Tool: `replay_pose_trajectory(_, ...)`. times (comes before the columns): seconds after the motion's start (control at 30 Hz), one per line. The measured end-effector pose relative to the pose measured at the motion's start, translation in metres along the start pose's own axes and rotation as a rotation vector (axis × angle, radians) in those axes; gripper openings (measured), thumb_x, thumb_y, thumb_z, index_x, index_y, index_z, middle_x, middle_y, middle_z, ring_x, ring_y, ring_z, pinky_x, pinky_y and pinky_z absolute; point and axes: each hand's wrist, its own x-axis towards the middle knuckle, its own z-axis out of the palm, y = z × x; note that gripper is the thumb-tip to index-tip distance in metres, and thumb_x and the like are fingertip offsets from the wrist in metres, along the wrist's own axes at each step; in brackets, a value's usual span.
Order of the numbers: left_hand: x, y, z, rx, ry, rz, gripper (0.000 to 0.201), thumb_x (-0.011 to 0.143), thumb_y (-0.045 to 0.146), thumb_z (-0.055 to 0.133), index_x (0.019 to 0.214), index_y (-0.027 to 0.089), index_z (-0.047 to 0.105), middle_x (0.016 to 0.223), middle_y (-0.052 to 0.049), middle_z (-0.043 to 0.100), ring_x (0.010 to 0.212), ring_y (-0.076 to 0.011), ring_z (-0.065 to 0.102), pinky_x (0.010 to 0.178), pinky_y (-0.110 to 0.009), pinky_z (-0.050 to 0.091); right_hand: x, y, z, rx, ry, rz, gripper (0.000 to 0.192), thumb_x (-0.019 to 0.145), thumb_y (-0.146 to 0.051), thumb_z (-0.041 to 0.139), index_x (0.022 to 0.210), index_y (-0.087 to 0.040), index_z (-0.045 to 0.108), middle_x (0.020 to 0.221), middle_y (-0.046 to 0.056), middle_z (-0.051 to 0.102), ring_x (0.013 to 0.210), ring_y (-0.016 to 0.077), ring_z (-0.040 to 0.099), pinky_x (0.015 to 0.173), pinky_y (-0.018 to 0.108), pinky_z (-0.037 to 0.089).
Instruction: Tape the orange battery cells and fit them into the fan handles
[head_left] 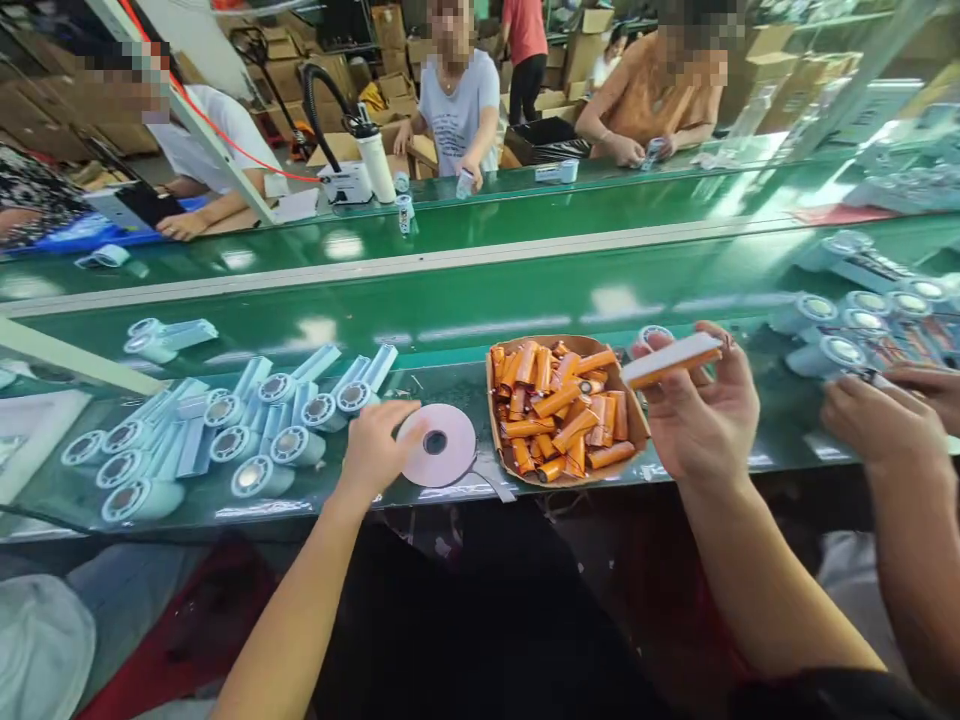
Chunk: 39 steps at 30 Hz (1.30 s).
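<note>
Bright overhead light glares in patches off the green conveyor belt (480, 300), with motion-blurred, bent edges.

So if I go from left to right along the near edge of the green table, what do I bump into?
Pale blue fans → left hand → pink tape roll → tray of orange cells → right hand holding a white and orange pack → a co-worker's hand.

Left hand (375, 445): arm stretched forward, palm down, fingers curled loosely and resting flat; right hand (701, 410): forearm raised, wrist bent, palm turned inward, thumb and fingertips pinched closed, held above the surface.
</note>
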Motion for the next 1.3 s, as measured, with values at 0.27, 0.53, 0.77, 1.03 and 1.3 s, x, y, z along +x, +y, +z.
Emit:
replay_pose_trajectory(0.27, 0.058, -0.029, -0.009, 0.511, -0.16, -0.058, 0.036, 0.097, 0.031, 0.048, 0.113, 0.015, 0.076, 0.113, -0.02, 0.078, 0.115, -0.0388, 0.065, 0.096, -0.052, 0.049, 0.008, 0.005, -0.021, 0.045, 0.072, 0.041, 0.046, 0.074, -0.033, 0.095, 0.113, -0.037, 0.07, 0.102, 0.003, 0.083, 0.104, 0.0288, 0.081, 0.098, 0.048, 0.065)
replay_pose_trajectory(0.53, 0.052, -0.058, -0.006, 0.329, 0.197, 0.114, 0.034, 0.098, 0.04, 0.048, 0.102, 0.028, 0.079, 0.115, -0.011, 0.077, 0.106, -0.0362, 0.067, 0.09, -0.054, 0.056, 0.046, 0.01, -0.024, 0.125, -0.068, 0.262, 0.061, 0.075, -0.053, 0.091, 0.123, -0.033, 0.059, 0.098, 0.003, 0.083, 0.11, 0.0294, 0.08, 0.094, 0.046, 0.065)
replay_pose_trajectory(0.77, 0.064, -0.041, -0.024, 0.445, -0.051, 0.051, 0.031, 0.094, 0.032, 0.047, 0.086, 0.027, 0.077, 0.107, -0.013, 0.08, 0.11, -0.04, 0.067, 0.092, -0.061, 0.052, 0.031, 0.014, -0.041, 0.211, -0.169, 0.355, 0.064, 0.067, -0.056, 0.095, 0.117, -0.028, 0.066, 0.09, 0.004, 0.084, 0.098, 0.0307, 0.082, 0.088, 0.045, 0.066)
replay_pose_trajectory(1.03, 0.052, 0.004, -0.041, 0.253, -0.114, 0.11, 0.028, 0.095, 0.021, 0.047, 0.102, 0.018, 0.074, 0.12, -0.017, 0.075, 0.122, -0.0309, 0.063, 0.112, -0.051, 0.049, 0.0, -0.01, -0.053, 0.154, -0.184, 0.266, 0.062, 0.067, -0.049, 0.097, 0.121, -0.032, 0.07, 0.089, 0.005, 0.085, 0.091, 0.0327, 0.083, 0.081, 0.05, 0.068)
replay_pose_trajectory(1.3, 0.126, 0.0, -0.017, 0.148, -0.171, 0.117, 0.023, 0.089, 0.019, 0.062, 0.097, 0.023, 0.083, 0.123, -0.008, 0.08, 0.123, -0.0266, 0.068, 0.11, -0.04, 0.052, -0.034, -0.014, -0.081, 0.02, 0.222, 0.16, 0.043, 0.054, -0.037, 0.103, 0.091, -0.041, 0.081, 0.081, 0.009, 0.083, 0.085, 0.0426, 0.082, 0.074, 0.056, 0.068)
